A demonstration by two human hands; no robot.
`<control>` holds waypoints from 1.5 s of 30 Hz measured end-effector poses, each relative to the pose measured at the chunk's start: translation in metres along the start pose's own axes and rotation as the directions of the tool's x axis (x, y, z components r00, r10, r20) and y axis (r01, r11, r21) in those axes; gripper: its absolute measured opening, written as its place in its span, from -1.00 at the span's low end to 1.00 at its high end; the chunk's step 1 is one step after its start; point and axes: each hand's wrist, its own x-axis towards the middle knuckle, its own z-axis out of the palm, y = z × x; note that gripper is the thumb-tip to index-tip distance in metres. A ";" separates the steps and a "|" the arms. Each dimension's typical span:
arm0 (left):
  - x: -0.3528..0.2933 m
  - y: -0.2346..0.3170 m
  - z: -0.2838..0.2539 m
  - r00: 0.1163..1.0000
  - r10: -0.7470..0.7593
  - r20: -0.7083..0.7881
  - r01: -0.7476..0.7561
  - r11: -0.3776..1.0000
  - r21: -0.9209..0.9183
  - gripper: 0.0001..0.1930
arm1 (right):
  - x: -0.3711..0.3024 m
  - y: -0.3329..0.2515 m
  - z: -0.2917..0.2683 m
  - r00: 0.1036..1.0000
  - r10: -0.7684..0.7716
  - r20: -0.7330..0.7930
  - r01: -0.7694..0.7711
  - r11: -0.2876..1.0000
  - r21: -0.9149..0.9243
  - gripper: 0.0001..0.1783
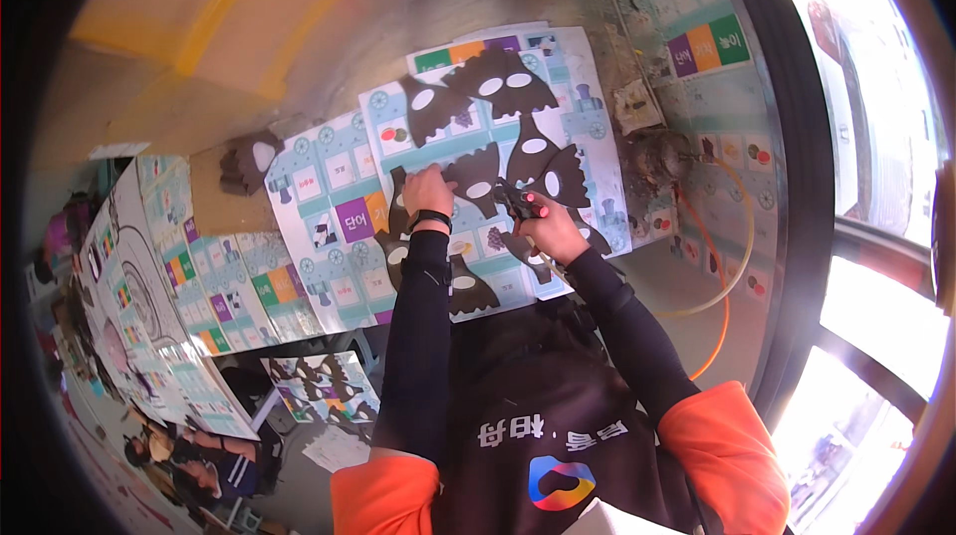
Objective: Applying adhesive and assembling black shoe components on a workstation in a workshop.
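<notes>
Several black masks with scalloped edges and pale oval eye holes lie over printed teal-and-white sheets in front of me. My left hand has its fingers closed at the left edge of one black mask. In my right hand is a small black hand tool with red ends, its tip close to that mask's right side. A pale hose runs near this hand; whether it joins the tool is hidden. Beyond my hands, more masks overlap, among them a black mask at the far side.
Another dark mask piece lies left of the sheets on brown cardboard. Orange and pale hoses hang at the right, by a dark round fitting. A sheet with masks stands low on the left. People sit farther left.
</notes>
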 end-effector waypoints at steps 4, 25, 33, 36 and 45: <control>0.002 -0.019 0.002 0.999 -0.025 -0.040 0.020 0.992 -0.126 -0.66 | 0.015 -0.007 0.027 0.999 0.010 -0.033 -0.015 0.992 -0.124 -0.52; 0.009 -0.015 0.008 1.000 -0.006 -0.017 0.001 0.964 -0.266 -0.74 | 0.026 0.014 0.023 0.998 -0.064 -0.026 0.058 0.979 -0.197 -0.57; 0.009 -0.018 0.010 0.998 -0.057 0.001 0.056 0.968 -0.245 -0.61 | 0.009 0.003 0.014 0.990 -0.039 -0.136 0.010 0.979 -0.205 -0.56; 0.006 -0.017 0.008 0.999 -0.030 -0.019 0.024 0.964 -0.265 -0.74 | 0.007 -0.001 0.014 0.997 0.082 -0.009 -0.082 0.986 -0.143 -0.58; 0.006 -0.018 0.010 0.999 -0.025 -0.033 0.015 0.965 -0.260 -0.73 | 0.010 0.009 0.015 0.992 -0.055 -0.112 0.031 0.977 -0.209 -0.58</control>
